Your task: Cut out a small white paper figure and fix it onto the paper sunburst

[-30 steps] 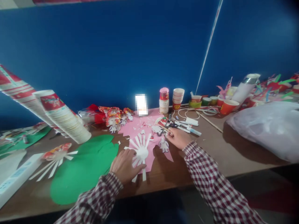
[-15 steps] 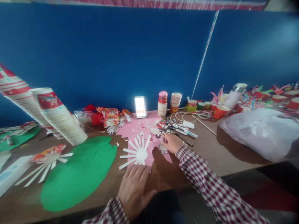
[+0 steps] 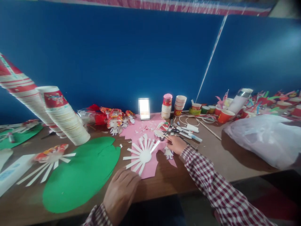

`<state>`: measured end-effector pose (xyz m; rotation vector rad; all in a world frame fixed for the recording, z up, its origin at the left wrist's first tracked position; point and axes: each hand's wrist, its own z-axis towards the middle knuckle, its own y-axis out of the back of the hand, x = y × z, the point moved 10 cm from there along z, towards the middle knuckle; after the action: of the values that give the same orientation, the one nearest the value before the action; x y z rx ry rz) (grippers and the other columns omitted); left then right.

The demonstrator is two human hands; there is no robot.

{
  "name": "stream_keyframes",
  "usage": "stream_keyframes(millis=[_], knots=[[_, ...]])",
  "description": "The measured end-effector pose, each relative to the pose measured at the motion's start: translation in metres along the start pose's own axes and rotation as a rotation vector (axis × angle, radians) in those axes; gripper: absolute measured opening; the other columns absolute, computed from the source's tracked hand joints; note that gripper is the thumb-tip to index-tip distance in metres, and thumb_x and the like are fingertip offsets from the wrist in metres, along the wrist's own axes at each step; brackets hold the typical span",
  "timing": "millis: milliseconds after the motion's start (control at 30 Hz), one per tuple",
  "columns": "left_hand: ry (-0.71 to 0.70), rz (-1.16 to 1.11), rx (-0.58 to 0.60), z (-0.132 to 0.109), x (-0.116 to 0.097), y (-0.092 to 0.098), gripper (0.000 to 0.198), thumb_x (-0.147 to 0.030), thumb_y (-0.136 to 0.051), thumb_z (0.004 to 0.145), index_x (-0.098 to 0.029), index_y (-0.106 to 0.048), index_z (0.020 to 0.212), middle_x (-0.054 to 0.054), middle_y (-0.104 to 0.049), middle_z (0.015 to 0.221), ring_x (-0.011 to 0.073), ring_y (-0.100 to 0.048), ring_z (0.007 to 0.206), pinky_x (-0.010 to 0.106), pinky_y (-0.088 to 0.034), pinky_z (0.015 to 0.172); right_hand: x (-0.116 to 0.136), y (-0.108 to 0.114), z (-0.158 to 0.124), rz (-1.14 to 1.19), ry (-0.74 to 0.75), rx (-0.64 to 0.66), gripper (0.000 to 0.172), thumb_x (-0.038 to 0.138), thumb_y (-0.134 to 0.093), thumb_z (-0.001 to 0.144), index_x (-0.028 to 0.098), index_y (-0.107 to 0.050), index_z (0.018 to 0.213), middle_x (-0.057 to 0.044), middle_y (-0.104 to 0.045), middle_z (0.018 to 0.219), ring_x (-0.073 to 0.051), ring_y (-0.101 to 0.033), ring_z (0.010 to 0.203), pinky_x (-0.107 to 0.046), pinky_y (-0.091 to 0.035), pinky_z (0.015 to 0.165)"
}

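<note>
No word, number or brand can be read with certainty. Well out at nine o'clock, a leaning cup stack (image 3: 68, 117) bears coloured print on a red band, too blurred to make out. At three o'clock, a small cup stack (image 3: 179, 105) has a yellow emblem on its lowest red cup, its characters illegible. Toward eight o'clock, a white box (image 3: 16, 172) shows blue marks that stay indistinct. Near the centre, a bright rectangle (image 3: 144, 108) is pixelated.

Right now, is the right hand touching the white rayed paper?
Apart: the head view shows pink paper between the right hand and the white rayed paper.
</note>
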<state>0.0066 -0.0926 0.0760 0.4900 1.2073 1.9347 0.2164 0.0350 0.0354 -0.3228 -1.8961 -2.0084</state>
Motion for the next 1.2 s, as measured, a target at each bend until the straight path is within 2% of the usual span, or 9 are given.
stream_keyframes(millis=[233,400,467,633,767,867,1000,1067,1200], knots=[[0.042,0.101,0.043,-0.026,0.048,0.009,0.028,-0.013,-0.044,0.076,-0.022,-0.057,0.100,0.004,-0.063,0.095,0.0186,-0.055,0.089,0.042,-0.035,0.089,-0.014,0.032,0.000,0.114,0.017,0.031,0.011,0.024,-0.051,0.073,0.016,-0.058,0.075,0.000,-0.062,0.070,-0.013,-0.057,0.062,-0.022,-0.041,0.057],[0.063,0.087,0.025,-0.025,0.056,0.021,0.023,-0.017,-0.048,0.077,-0.022,-0.058,0.097,0.005,-0.063,0.094,0.0188,-0.055,0.088,0.039,-0.040,0.084,-0.052,0.082,-0.004,0.018,-0.136,-0.162,0.023,0.034,-0.055,0.071,0.014,-0.056,0.084,-0.008,-0.062,0.084,-0.021,-0.057,0.075,-0.029,-0.041,0.064],[0.091,0.015,-0.013,-0.023,0.049,0.025,0.022,-0.019,-0.050,0.076,-0.022,-0.059,0.096,0.004,-0.063,0.093,0.0190,-0.055,0.089,0.038,-0.041,0.083,-0.047,0.093,-0.012,-0.032,-0.157,-0.256,0.025,0.038,-0.055,0.071,0.017,-0.056,0.085,-0.007,-0.062,0.084,-0.021,-0.058,0.076,-0.030,-0.041,0.065],[0.240,-0.382,-0.003,-0.022,0.016,0.002,0.021,-0.017,-0.051,0.075,-0.023,-0.058,0.094,0.004,-0.063,0.092,0.0167,-0.056,0.089,0.031,-0.046,0.080,0.027,0.034,-0.032,0.312,0.021,0.050,0.030,0.045,-0.040,0.081,0.018,-0.053,0.082,-0.004,-0.063,0.082,-0.013,-0.058,0.057,-0.023,-0.042,0.052],[0.343,-0.601,-0.017,-0.018,0.001,-0.015,0.017,-0.018,-0.049,0.076,-0.021,-0.059,0.089,0.005,-0.063,0.090,0.0146,-0.057,0.085,0.026,-0.047,0.077,0.071,0.003,-0.044,0.287,0.139,0.090,0.023,0.039,-0.046,0.080,0.018,-0.055,0.081,0.000,-0.061,0.066,-0.013,-0.056,0.056,-0.023,-0.040,0.057],[0.338,-0.576,-0.030,-0.013,0.010,-0.013,0.018,-0.019,-0.049,0.076,-0.021,-0.060,0.090,0.005,-0.063,0.091,0.0160,-0.056,0.088,0.029,-0.044,0.081,0.074,0.002,-0.043,0.180,0.172,0.002,0.013,0.029,-0.052,0.075,0.018,-0.057,0.080,-0.001,-0.061,0.069,-0.014,-0.056,0.064,-0.023,-0.038,0.061],[0.388,-0.465,-0.010,-0.005,0.053,0.001,0.019,-0.026,-0.047,0.078,-0.020,-0.061,0.089,0.005,-0.063,0.090,0.0167,-0.056,0.088,0.029,-0.042,0.081,0.058,0.010,-0.038,0.150,0.128,-0.051,0.019,0.034,-0.049,0.077,0.018,-0.056,0.086,-0.003,-0.062,0.079,-0.016,-0.057,0.071,-0.023,-0.038,0.062],[0.402,-0.403,0.053,0.005,0.071,0.003,0.022,-0.030,-0.045,0.079,-0.020,-0.062,0.089,0.005,-0.063,0.090,0.0173,-0.056,0.086,0.029,-0.043,0.077,0.052,0.018,-0.038,0.157,0.100,-0.083,0.025,0.039,-0.044,0.081,0.018,-0.055,0.087,-0.004,-0.062,0.080,-0.016,-0.056,0.071,-0.024,-0.037,0.062],[0.280,-0.332,0.275,0.043,0.075,-0.016,0.024,-0.033,-0.046,0.077,-0.022,-0.063,0.089,0.003,-0.064,0.087,0.0179,-0.057,0.081,0.029,-0.042,0.074,0.055,0.016,-0.042,0.224,0.085,-0.034,0.031,0.043,-0.037,0.083,0.016,-0.054,0.083,-0.002,-0.059,0.068,-0.015,-0.055,0.063,-0.023,-0.036,0.058]])
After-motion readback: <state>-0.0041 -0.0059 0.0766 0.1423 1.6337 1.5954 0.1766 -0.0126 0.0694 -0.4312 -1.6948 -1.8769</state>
